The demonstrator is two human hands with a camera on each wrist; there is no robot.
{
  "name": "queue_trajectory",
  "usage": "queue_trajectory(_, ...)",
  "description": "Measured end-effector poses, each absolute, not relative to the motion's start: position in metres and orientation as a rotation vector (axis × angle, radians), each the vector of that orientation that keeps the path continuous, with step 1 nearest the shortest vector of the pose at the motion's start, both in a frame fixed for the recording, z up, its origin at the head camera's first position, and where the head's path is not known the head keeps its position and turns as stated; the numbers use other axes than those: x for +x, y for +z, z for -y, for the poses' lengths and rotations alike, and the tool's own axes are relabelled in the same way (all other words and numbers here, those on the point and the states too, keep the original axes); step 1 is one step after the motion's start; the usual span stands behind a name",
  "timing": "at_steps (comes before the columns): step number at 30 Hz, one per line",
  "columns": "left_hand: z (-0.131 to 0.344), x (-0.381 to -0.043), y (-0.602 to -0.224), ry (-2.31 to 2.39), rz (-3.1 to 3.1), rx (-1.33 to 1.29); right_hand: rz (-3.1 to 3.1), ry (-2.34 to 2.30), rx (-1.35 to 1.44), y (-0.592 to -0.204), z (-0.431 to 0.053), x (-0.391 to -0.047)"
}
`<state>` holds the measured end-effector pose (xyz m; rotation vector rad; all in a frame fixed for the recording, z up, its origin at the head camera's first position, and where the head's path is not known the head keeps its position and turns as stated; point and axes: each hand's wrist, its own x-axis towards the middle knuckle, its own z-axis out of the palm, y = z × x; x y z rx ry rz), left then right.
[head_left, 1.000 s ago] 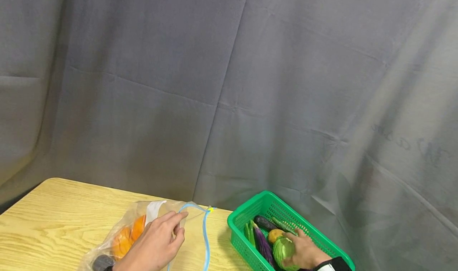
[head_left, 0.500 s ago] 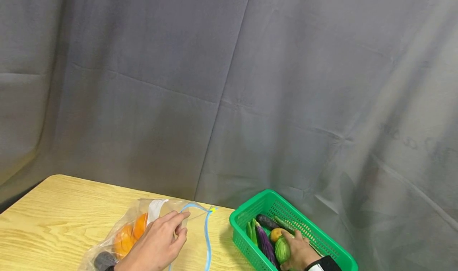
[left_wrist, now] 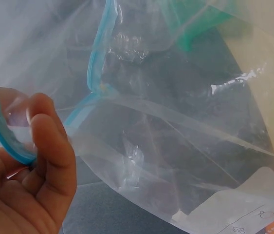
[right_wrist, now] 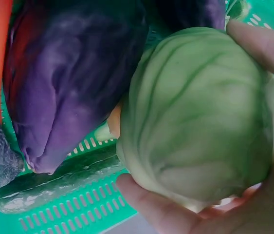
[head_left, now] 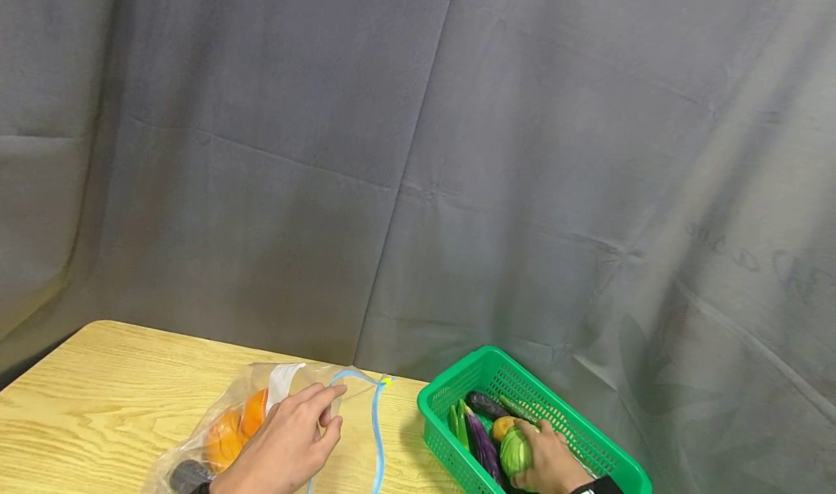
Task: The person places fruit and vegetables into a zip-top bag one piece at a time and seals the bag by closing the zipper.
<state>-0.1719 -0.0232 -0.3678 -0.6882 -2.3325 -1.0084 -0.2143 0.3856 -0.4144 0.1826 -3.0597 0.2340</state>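
Note:
My right hand [head_left: 554, 459] reaches into the green basket [head_left: 451, 372] and grips a green cabbage [right_wrist: 200, 117], with thumb and fingers spread round its sides in the right wrist view. In the head view the hand covers part of the cabbage. A clear zip bag [head_left: 355, 436] with a blue zip strip lies left of the basket. My left hand [left_wrist: 34, 170] holds its mouth, fingers curled at the blue strip. Through the plastic show orange items [head_left: 224, 442] and a dark round thing [head_left: 189, 474]; the left hand hides part of the bag.
Around the cabbage in the basket lie a long purple eggplant [head_left: 481, 447], a dark vegetable [head_left: 485, 405], a small yellow-orange round item [head_left: 503, 427], a cucumber [right_wrist: 59, 180] and a large purple-leaved vegetable [right_wrist: 73, 87]. A grey curtain [head_left: 418, 189] hangs behind the wooden table [head_left: 98, 378].
My right hand has settled lower and more over the near right side of the cabbage, covering more of it. The left hand and the bag have stayed nearly still.

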Motion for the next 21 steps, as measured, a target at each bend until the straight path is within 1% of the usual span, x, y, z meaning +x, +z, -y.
queue_trajectory(10,0.021,-0.173,-0.366,-1.016,2.34,-0.688,3.014,0.261,0.19,-0.395,-0.39,-0.204)
queue_trajectory(21,0.02,-0.173,-0.366,-0.989,2.288,-0.696,2.953,0.305,0.181,-0.369,-0.378,-0.19)
